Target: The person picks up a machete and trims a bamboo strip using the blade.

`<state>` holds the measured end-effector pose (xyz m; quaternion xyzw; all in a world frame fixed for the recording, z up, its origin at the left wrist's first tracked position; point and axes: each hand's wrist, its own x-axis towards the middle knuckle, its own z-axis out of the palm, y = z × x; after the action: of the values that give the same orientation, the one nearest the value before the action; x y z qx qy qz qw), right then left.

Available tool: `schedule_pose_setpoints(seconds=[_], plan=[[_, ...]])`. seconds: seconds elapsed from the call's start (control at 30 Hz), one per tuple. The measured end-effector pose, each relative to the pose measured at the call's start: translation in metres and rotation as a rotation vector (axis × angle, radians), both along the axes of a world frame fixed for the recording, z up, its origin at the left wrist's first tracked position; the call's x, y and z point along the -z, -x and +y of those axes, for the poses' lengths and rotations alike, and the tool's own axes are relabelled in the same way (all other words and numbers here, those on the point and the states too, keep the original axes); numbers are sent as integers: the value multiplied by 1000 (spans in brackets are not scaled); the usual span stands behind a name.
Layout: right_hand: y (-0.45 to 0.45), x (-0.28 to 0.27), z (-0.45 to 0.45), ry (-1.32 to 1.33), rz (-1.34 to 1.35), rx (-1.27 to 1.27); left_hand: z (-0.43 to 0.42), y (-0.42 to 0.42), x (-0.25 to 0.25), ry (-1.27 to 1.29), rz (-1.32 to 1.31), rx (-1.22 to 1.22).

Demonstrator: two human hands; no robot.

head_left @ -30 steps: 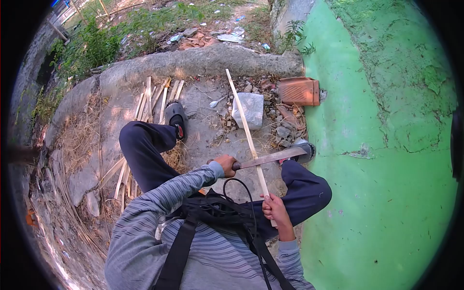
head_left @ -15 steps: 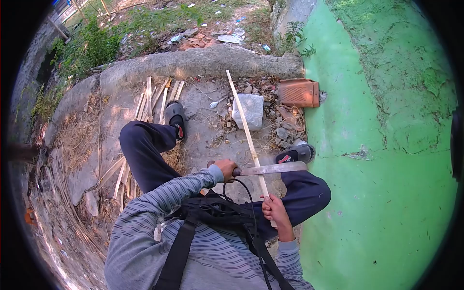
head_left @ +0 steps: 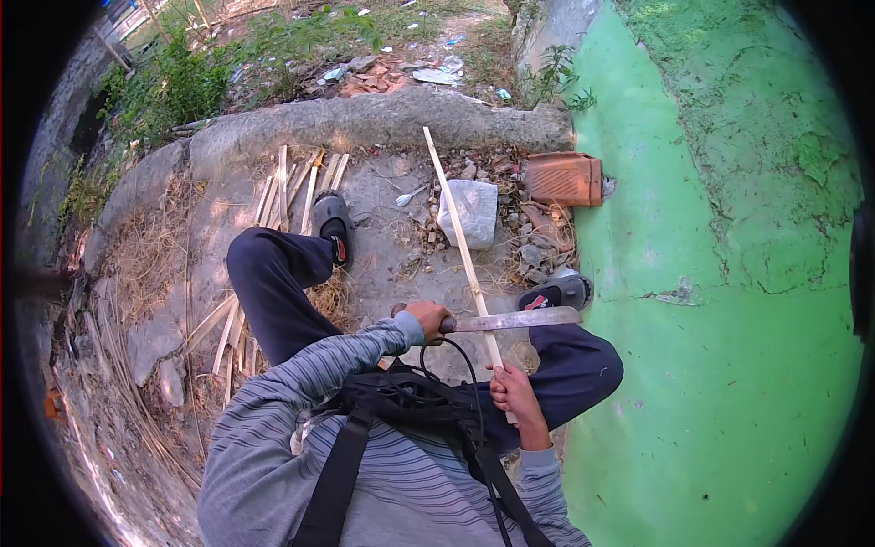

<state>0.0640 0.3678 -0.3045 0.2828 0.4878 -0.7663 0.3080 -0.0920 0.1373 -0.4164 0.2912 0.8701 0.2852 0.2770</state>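
My left hand [head_left: 427,321] is closed round the dark handle of a long machete [head_left: 519,319], whose blade points right and lies across a pale wooden strip [head_left: 460,228]. The strip's lower end is gripped in my right hand [head_left: 514,392], fingers wrapped round it beside my right thigh. From there the strip slants up and slightly left, passing over a whitish stone block [head_left: 470,213]. Its far end reaches close to the low concrete kerb. The blade crosses the strip a little above my right hand.
A green wall [head_left: 711,383] rises on the right, with an orange tile block [head_left: 563,179] against it. Cut wooden strips [head_left: 284,191] lie beyond my left shoe, and others [head_left: 230,342] left of my knee. A concrete kerb [head_left: 365,118] runs across ahead; rubble lies near the stone block.
The machete has moved down along the strip toward my right hand, and its blade has turned from slanting to nearly level. My left hand has dropped slightly; the strip has barely shifted.
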Motion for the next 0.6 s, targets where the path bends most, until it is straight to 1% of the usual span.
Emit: schedule_pose_setpoints(seconds=[0.03, 0.1, 0.13, 0.17, 0.23, 0.27, 0.33, 0.4, 0.47, 0.5, 0.57, 0.6], plan=[[0, 0, -3, -5, 1, -5, -2, 2, 2, 3, -3, -1], [-6, -1, -6, -28, -7, 2, -3, 16, -3, 105, -83, -41], [-7, -1, -6, -52, -10, 11, -6, 31, 15, 138, -86, -133], [-8, 0, -5, -56, -10, 13, -5, 37, 14, 134, -85, -130], [-7, 0, 0, -34, -20, -3, -3, 43, 11, 191, -55, -48], [-6, -1, 2, -31, -22, -4, -3, 41, 2, 186, -39, -67], [-4, -2, 4, 46, -15, 3, -6, 33, -1, 176, -41, -92], [0, 1, 1, 34, -4, -4, -4, 26, -11, 157, -32, -119], [1, 2, -2, 24, 0, -15, -5, 9, -25, 93, -12, 14], [2, 3, -4, 21, -3, -14, -3, 4, -15, 92, 13, 52], [-2, 0, -6, 17, -11, -10, -4, 9, -10, 135, 9, 18], [-5, -6, -7, 22, -10, 1, -7, 21, 1, 159, -25, -44]])
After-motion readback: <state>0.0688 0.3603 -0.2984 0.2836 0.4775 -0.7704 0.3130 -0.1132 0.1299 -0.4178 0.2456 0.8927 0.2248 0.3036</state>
